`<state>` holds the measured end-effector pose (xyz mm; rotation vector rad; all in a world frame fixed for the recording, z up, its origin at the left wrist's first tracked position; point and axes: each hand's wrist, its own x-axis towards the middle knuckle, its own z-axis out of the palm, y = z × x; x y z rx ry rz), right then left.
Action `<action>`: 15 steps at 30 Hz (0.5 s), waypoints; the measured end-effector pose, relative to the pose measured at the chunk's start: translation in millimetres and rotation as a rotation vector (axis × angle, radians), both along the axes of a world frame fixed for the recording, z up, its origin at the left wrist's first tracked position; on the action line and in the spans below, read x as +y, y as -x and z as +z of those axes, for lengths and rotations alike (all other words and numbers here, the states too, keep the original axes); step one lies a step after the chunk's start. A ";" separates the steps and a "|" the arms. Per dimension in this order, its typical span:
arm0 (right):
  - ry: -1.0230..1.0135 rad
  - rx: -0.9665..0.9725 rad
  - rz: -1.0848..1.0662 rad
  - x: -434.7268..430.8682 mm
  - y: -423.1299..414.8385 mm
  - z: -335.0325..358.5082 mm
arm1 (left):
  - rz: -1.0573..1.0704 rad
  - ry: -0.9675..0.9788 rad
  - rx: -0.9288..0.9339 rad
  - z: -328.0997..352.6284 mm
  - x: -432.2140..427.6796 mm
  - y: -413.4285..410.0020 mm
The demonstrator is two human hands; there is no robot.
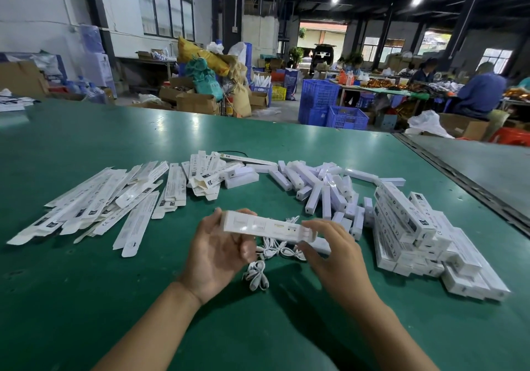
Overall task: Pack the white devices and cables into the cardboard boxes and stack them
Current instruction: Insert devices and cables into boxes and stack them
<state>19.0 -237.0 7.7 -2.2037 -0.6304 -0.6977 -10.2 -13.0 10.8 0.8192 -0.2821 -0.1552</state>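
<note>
A long white box hangs level above the green table, held at both ends. My left hand cups its left end from below, palm up, fingers curled round it. My right hand pinches its right end at the flap. Under the box lie several white cables in a loose tangle. Flat unfolded boxes are spread at the left. Loose white devices are heaped at centre right. Packed boxes are stacked at the right.
A metal rail runs along the table's right edge. Beyond the table stand blue crates, cardboard cartons and sacks. People sit at a far work table at the right.
</note>
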 end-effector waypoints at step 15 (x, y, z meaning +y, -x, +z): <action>0.152 0.251 0.015 -5.1 -9.9 -10.8 | 0.362 -0.269 0.083 -10.4 -3.2 -6.7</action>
